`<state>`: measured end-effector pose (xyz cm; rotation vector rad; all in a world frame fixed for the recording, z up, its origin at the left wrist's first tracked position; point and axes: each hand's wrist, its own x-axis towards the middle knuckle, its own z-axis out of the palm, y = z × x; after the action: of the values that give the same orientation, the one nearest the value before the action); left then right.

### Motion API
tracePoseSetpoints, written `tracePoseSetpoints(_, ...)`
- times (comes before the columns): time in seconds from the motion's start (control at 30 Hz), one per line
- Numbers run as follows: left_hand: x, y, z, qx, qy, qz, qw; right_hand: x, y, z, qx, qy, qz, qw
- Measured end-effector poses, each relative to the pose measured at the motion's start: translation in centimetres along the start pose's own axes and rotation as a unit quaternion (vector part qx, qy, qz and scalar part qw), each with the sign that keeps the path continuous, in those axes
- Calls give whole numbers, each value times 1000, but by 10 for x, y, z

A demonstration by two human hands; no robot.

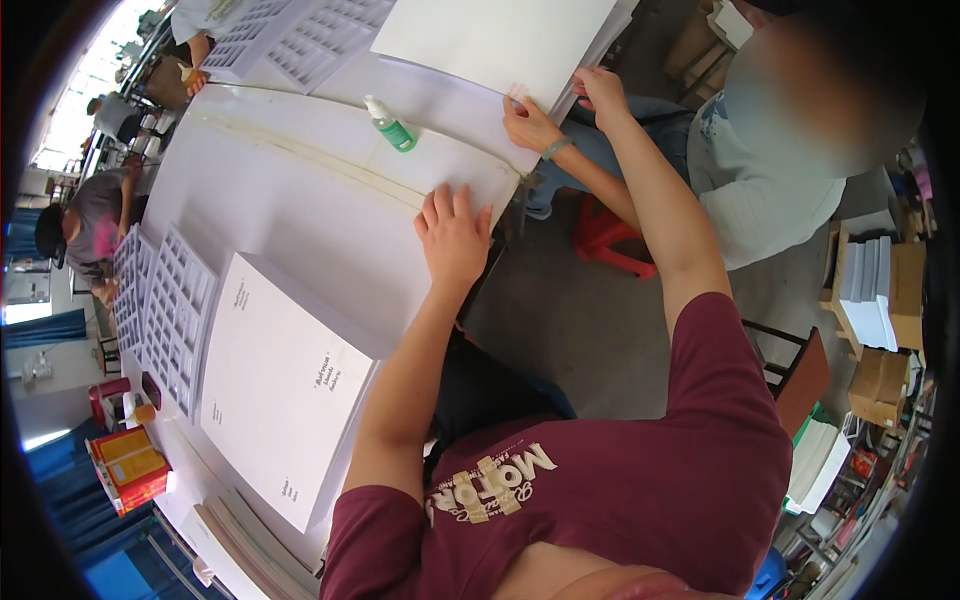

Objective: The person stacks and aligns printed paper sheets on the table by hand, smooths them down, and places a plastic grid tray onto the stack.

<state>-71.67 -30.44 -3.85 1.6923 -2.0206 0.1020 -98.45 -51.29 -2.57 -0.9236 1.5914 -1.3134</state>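
Observation:
My left hand (455,237) lies flat on the white table (330,200) near its edge, fingers spread and nothing in it. Stretched out to the far right, my right hand (601,97) has its fingers curled together at the side edge of a stack of large white sheets (490,40). Whether a sheet is between those fingers is too small to make out. A co-worker's hand (534,128) with a band on the wrist touches the near corner of the same stack. Between the stack and my left hand stands a green-and-clear pump bottle (392,128).
To my left lies a stack of printed white sheets (285,390), with compartmented white trays (180,310) beyond it. A co-worker in a light shirt (765,180) sits at the right by a red stool (612,240). Cardboard boxes (880,385) stand at far right.

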Motion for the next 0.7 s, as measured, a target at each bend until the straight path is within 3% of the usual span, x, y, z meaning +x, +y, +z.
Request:
tracePoseSetpoints(0.17,-1,-1,3,4,0,2,1000,17,19,4,-42,-36,-52,997)
tracePoseSetpoints(0.4,0,1,3,10,-12,10,1000,7,33,19,-56,-8,-52,997)
tracePoseSetpoints(0.5,8,3,4,-2,-32,-40,999,15,46,18,-81,-4,-95,992)
tracePoseSetpoints(0.7,80,31,7,-124,17,115,985,9,44,20,-124,14,-88,988)
